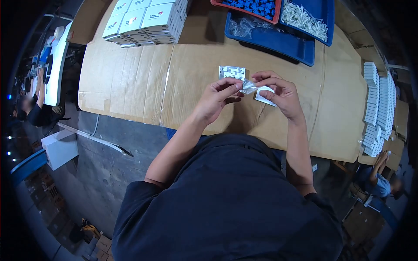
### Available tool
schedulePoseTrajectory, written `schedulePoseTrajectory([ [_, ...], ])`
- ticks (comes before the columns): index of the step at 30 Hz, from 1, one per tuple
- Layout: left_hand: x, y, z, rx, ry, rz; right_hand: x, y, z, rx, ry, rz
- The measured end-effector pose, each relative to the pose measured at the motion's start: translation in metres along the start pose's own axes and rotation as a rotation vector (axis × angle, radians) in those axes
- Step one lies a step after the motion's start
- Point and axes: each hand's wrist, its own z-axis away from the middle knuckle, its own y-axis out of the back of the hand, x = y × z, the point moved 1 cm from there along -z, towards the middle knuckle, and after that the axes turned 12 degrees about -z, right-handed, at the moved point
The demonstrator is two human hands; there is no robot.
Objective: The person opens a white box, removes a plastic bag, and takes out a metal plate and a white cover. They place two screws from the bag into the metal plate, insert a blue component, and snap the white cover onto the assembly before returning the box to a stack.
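My left hand [219, 96] pinches a small clear plastic bag [249, 88] between thumb and fingertips, above the table. My right hand [282, 93] is at the bag's other side, its index fingertip by the bag and its thumb apart from the fingers. Under the right hand lies a white flat piece [265, 98], partly covered by the thumb. Just beyond my left fingers, a white box-like piece with grey parts [231, 72] lies on the cardboard. What the bag contains is too small to make out.
Cardboard [130, 78] covers the table. White boxes [146, 21] are stacked at the back left. A red tray [275, 17] of blue parts and blue trays [305, 56] stand at the back. White pieces [375, 108] line the right side. Other people sit at both sides.
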Motion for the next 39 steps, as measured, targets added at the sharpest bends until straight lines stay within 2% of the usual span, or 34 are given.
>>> schedulePoseTrajectory([
  [8,-0.004,-0.003,-0.004,0.073,-0.215,-0.276,0.024,0.005,0.001,0.096,-0.129,-0.087],
  [17,-0.010,-0.002,-0.005,0.141,-0.322,-0.328,0.032,-0.009,0.000,0.098,-0.235,-0.101],
  [29,-0.014,-0.003,-0.009,0.138,-0.240,-0.344,0.043,-0.006,-0.003,0.191,-0.254,-0.035],
  [32,-0.008,-0.001,-0.003,0.089,-0.239,-0.527,0.046,-0.002,-0.003,0.202,-0.261,-0.052],
  [35,-0.014,0.004,-0.007,0.113,-0.328,-0.602,0.049,0.000,-0.001,0.204,-0.263,-0.038],
  [39,-0.010,0.007,-0.003,0.124,-0.265,-0.744,0.055,-0.001,0.000,0.180,-0.220,-0.015],
])
